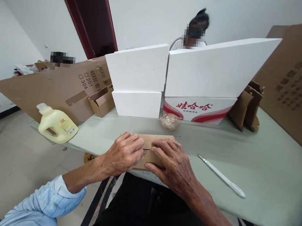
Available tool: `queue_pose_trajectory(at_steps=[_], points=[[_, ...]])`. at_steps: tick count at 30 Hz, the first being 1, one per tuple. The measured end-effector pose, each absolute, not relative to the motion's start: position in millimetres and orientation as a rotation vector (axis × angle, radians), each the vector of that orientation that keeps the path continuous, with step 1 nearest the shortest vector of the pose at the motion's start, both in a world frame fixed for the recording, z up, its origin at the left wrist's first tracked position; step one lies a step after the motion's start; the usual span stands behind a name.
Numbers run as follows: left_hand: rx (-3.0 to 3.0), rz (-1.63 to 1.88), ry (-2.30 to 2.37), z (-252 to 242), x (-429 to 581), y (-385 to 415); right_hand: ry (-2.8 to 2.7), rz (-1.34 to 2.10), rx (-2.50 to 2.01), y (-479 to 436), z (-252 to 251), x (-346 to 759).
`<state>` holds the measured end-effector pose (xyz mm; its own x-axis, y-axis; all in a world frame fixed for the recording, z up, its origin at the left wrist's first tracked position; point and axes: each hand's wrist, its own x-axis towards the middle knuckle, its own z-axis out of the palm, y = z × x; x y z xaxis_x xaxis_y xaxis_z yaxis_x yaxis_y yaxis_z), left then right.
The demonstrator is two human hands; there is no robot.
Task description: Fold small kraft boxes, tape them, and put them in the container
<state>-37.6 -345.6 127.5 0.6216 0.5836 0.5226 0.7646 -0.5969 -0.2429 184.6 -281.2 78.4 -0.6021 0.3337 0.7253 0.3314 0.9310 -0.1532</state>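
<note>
While the right hand (172, 161) has its grip clamped across the small cardboard box (151, 158) at the lower centre of the frame, thumb at the near edge, the left hand (125, 151) lies curled over the box's left end; whether its grip is closed on anything cannot be told. On the worktop (188, 138), a white-handled knife (221, 176) lies at lower right, apart from both hands.
</note>
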Motion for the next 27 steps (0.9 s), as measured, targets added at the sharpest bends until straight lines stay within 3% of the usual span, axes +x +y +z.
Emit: queue_pose_trajectory(at_steps=[6, 12, 20, 27], points=[[-2.853, -1.056, -1.435, 141.6, -46.4, -349.8, -2.263, 0.007, -0.479, -283.3, 76.5, 186.4], [-2.795, -1.634, -1.662, 164.7, -65.4, -335.4, -2.267, 0.05, -0.473, -285.1, 76.0, 186.7], [-2.9, -1.293, -2.019, 141.9, -81.7, -243.4, -2.233, 0.1, -0.488, -303.2, 73.5, 191.6], [-2.975, -1.028, -1.902, 110.1, -55.0, -132.2, -2.202, 0.129, -0.52, -310.6, 69.0, 191.5]])
